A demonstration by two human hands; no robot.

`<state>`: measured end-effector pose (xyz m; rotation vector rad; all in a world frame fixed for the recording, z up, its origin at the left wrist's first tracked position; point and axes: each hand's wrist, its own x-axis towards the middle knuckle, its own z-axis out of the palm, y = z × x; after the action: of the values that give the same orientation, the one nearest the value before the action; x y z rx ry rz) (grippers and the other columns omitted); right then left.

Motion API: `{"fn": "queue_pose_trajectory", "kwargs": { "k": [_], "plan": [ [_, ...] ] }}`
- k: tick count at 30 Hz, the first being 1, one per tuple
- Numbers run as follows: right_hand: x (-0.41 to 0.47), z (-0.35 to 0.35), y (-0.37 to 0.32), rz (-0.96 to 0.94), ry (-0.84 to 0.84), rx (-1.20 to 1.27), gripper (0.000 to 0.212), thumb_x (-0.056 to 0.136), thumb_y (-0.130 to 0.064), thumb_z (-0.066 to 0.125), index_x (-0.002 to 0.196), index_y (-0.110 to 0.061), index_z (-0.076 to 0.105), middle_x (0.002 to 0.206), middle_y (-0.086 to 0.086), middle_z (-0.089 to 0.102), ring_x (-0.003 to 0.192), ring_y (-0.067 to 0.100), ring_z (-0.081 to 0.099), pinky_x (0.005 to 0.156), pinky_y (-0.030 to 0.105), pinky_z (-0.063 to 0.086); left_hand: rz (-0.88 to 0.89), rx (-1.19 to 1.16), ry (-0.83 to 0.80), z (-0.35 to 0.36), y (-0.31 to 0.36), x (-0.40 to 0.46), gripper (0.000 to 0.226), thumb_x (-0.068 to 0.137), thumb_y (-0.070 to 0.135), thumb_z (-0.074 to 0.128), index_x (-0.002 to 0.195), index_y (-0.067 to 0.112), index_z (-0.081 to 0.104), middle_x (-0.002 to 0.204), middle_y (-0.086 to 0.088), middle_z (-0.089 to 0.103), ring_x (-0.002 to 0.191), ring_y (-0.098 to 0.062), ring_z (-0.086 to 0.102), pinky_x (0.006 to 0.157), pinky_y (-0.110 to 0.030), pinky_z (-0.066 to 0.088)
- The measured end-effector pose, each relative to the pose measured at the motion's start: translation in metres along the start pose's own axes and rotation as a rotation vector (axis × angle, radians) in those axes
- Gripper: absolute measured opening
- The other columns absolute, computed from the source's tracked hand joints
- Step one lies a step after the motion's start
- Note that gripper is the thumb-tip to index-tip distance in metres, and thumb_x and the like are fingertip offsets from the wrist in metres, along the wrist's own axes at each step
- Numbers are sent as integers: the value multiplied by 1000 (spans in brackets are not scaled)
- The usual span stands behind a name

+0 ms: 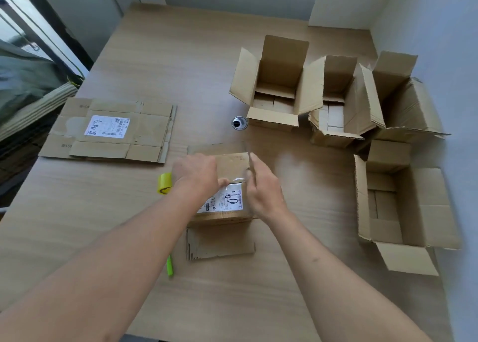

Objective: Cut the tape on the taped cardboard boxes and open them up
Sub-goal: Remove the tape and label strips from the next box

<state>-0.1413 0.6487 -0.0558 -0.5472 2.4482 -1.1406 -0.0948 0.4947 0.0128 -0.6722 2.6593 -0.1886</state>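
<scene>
Judging from the head view, the labelled cardboard box (222, 186) on the bench (181, 70) looks light, stiff-walled and crushable. Left hand (196, 176) curls over its top left edge; right hand (261, 186) lies flat-fingered against its right side, apparently holding nothing. Best gripped at flap edges beside the fingers (254, 166).
</scene>
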Motion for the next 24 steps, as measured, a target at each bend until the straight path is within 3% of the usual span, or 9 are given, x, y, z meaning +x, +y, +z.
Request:
{"fn": "queue_pose_trajectory", "kwargs": {
  "k": [3,7,9,11,13,16,21,24],
  "plan": [
    [-7,16,-12,-112,-257,-79,57,112,-28,32,165,-16,11,172,-3,6,158,11,-3,127,26,5,11,-59,-1,0,-12,-2,48,90,75,57,86,27,53,104,-1,71,100,-25,69,69,-29,42],
    [-13,35,-9,-78,-279,-350,69,109,-51,17,162,-18,-12,168,-8,-24,153,10,-27,126,35,-7,129,-224,-59,-3,-39,-6,38,93,49,57,121,26,65,116,-3,71,109,-28,67,81,-34,50],
    [-15,42,-8,-38,-263,-392,73,106,-59,9,160,-21,-20,164,-11,-33,149,9,-35,126,39,-11,194,-384,-150,-6,-58,-8,31,94,42,57,121,25,61,104,2,74,95,-21,73,73,-31,51],
    [-15,48,-9,-10,-252,-434,73,104,-61,5,159,-22,-24,163,-12,-36,148,8,-37,127,43,-11,254,-493,-242,-4,-76,-13,23,98,46,58,98,23,59,71,3,74,61,-17,73,59,-27,52],
    [-13,53,-11,20,-239,-458,73,103,-61,4,158,-23,-26,163,-11,-37,148,8,-37,127,45,-11,288,-475,-239,2,-87,-13,45,95,61,59,82,19,62,56,0,70,45,-13,65,55,-28,53],
    [-13,57,-12,42,-207,-482,73,102,-62,2,157,-24,-27,162,-13,-38,148,8,-37,127,44,-11,333,-349,-196,8,-90,-4,64,92,74,53,77,14,69,50,3,67,38,-6,59,57,-29,54],
    [-10,59,-10,104,-213,-490,72,103,-62,5,157,-28,-27,161,-16,-38,152,16,-30,128,46,-6,353,-509,-457,-5,-114,4,40,100,36,45,78,7,62,58,-4,71,42,-15,57,56,-25,43],
    [-9,59,-12,127,-215,-516,71,103,-62,5,157,-29,-29,159,-17,-40,152,18,-30,128,49,-6,382,-381,-413,-6,-143,12,41,102,38,52,77,7,62,57,-3,71,39,-11,56,51,-23,41]
  ]
}}
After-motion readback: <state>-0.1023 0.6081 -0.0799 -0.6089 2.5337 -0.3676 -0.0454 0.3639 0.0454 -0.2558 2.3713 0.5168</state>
